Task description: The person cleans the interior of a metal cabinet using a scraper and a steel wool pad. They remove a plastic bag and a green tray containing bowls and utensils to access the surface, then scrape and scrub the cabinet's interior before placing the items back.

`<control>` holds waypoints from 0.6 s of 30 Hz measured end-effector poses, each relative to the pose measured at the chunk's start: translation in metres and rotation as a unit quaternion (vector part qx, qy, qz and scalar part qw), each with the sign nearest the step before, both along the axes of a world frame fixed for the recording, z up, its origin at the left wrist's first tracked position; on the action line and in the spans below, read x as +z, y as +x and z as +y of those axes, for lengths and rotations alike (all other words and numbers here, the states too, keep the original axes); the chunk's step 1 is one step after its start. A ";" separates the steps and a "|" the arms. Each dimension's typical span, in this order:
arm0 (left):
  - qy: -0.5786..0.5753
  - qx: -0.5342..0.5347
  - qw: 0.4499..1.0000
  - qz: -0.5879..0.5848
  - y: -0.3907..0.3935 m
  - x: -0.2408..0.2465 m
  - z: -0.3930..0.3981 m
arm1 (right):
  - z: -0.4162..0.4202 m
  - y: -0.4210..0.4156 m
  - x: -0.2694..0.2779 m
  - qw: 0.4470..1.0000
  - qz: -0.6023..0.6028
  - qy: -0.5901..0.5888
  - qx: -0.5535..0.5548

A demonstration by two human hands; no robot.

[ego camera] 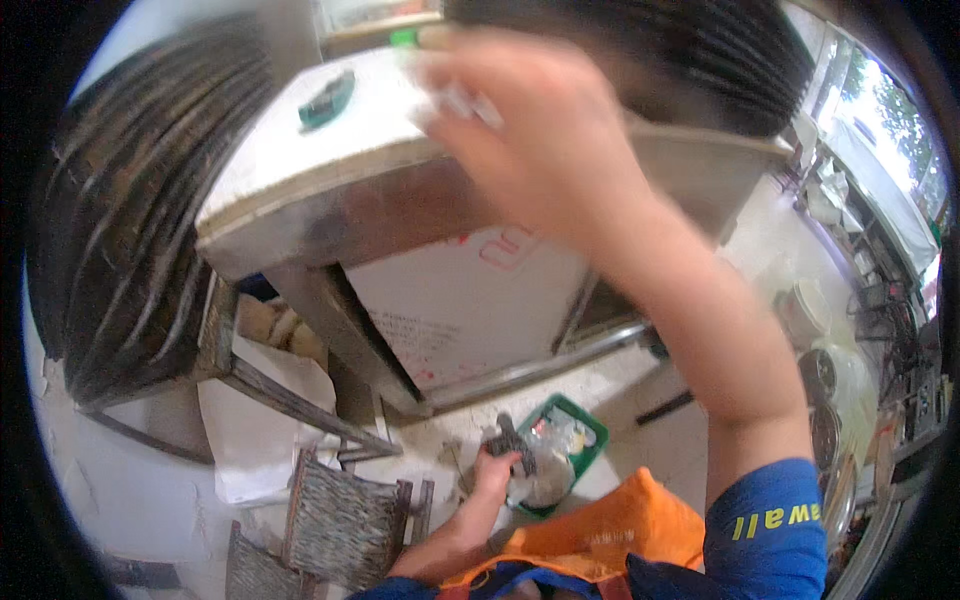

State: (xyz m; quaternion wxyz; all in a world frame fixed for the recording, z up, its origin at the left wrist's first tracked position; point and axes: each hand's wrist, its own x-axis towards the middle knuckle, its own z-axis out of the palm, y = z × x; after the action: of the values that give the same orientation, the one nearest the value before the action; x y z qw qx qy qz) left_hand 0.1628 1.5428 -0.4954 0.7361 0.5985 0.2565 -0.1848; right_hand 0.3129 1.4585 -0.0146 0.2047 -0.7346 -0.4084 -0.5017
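My right hand point(525, 127), blurred, is raised large in front of a white-topped table point(255, 169), its fingers curled. Small white bits show by its fingers, and a green-tipped item point(405, 37) shows past its upper edge; the blur hides whether the hand holds either. Lower down, my left hand point(496, 474) grips a dark grey object point(511, 444) of unclear kind. That hand is beside a green plastic basket point(600, 431), which holds clear plastic bags and small items. On the tabletop lies a dark and green object point(328, 101).
Dark ribbed bundles point(150, 195) flank the table at the left and behind it point(697, 60). A woven-seat stool point(345, 517) stands at lower left. My orange apron point(607, 529) spreads below the basket. Round containers point(825, 427) line the right side near a cluttered shelf point(892, 300).
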 end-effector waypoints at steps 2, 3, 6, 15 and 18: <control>-0.025 -0.016 0.999 0.017 0.001 0.018 -0.015 | 0.047 0.037 0.038 0.974 0.196 -0.077 -0.085; 0.019 -0.042 0.999 0.022 0.003 0.038 -0.016 | 0.062 0.054 0.038 0.956 0.238 -0.126 -0.117; -0.046 -0.018 0.999 0.014 0.006 0.037 0.004 | 0.089 0.071 0.013 0.916 0.286 -0.241 -0.145; -0.161 0.004 0.987 -0.026 0.004 0.038 0.013 | -0.033 -0.062 0.001 0.942 0.270 -0.119 -0.159; -0.116 0.055 0.991 -0.035 0.009 0.030 0.040 | -0.095 -0.107 -0.079 0.915 0.375 0.018 -0.147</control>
State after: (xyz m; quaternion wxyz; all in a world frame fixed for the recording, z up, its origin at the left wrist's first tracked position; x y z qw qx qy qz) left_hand 0.1720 1.5825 -0.4658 0.8180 0.5004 0.2399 -0.1515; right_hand 0.2055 1.3632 -0.0940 0.2798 -0.9166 -0.1802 -0.2214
